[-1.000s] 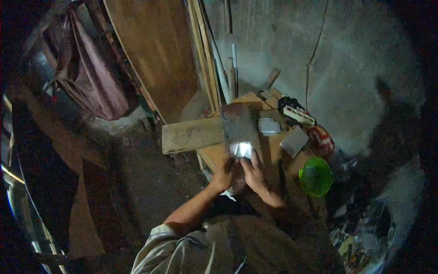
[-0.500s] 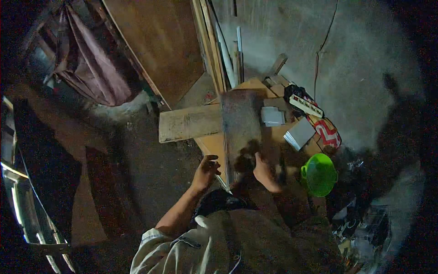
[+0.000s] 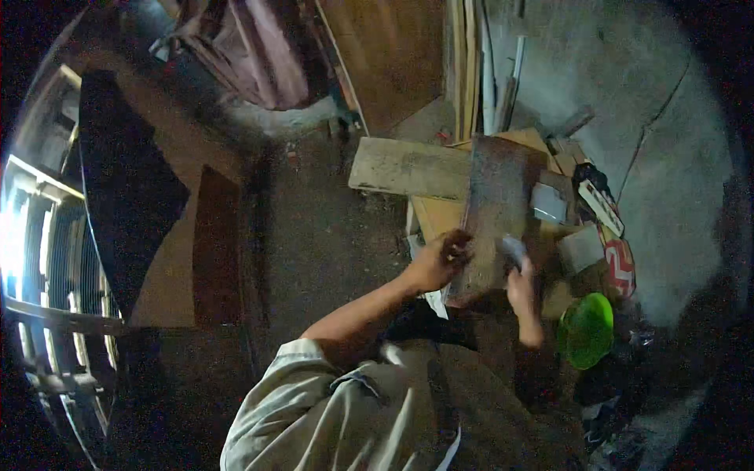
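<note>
A long dark board (image 3: 503, 184) lies ahead of me across a paler plank (image 3: 408, 167). At the near left edge of the dark board is my left hand (image 3: 434, 265), its fingers curled in; whatever they may hold is hidden. My right hand (image 3: 521, 294) is closed and blurred over the board's near right side. From its top juts a small pale thing (image 3: 513, 249), too smeared to name. White sheet-like pieces (image 3: 437, 301) show below the board's near left corner, close to my left wrist.
On the right are a small white box (image 3: 548, 202), a flat pale piece (image 3: 581, 248), a power strip (image 3: 601, 208), a red and white patterned cloth (image 3: 620, 268) and a green plastic basin (image 3: 585, 331). Tall wooden strips (image 3: 463, 71) and a brown panel (image 3: 385, 63) stand behind.
The view has swung left, so the scene sits further right. My left hand has come nearer the dark board. A pale thing now shows at my right hand.
</note>
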Available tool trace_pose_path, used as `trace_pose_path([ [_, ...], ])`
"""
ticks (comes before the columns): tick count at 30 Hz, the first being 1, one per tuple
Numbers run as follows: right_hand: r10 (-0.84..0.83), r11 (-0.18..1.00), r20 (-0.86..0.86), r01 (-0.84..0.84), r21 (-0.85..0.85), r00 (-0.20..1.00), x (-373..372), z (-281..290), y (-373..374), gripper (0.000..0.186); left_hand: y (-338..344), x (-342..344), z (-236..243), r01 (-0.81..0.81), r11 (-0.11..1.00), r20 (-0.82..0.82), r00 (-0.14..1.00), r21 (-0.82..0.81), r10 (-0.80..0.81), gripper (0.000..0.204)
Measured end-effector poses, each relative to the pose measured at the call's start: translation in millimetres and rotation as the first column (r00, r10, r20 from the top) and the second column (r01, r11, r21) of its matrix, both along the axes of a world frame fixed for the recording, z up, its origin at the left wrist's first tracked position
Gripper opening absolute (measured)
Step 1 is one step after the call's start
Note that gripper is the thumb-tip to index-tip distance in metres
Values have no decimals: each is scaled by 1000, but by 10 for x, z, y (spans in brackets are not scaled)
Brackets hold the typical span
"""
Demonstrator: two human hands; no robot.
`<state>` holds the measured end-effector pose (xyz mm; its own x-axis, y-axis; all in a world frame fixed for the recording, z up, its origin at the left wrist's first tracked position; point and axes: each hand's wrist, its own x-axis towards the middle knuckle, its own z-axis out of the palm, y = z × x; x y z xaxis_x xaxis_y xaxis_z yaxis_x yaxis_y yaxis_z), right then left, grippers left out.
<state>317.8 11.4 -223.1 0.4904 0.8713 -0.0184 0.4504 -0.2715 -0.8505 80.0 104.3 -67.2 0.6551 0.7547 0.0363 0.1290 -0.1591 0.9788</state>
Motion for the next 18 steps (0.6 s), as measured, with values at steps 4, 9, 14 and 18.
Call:
trace_pose_path([
  [4,242,968,-507,-245,62,827,-260,1216,2,46,39,111,219,-90,965,26,996,245,87,45],
  [9,493,869,-172,-474,138,853,-228,1311,-18,37,64,293,178,118,963,-14,993,244,-118,49],
  [14,447,894,-357,-426,141,820,-285,1494,16,30,90,318,217,152,915,-123,986,374,-114,24],
  [18,239,965,-573,-127,228,784,-401,1650,-32,24,130,202,198,61,977,53,996,205,-73,21],
])
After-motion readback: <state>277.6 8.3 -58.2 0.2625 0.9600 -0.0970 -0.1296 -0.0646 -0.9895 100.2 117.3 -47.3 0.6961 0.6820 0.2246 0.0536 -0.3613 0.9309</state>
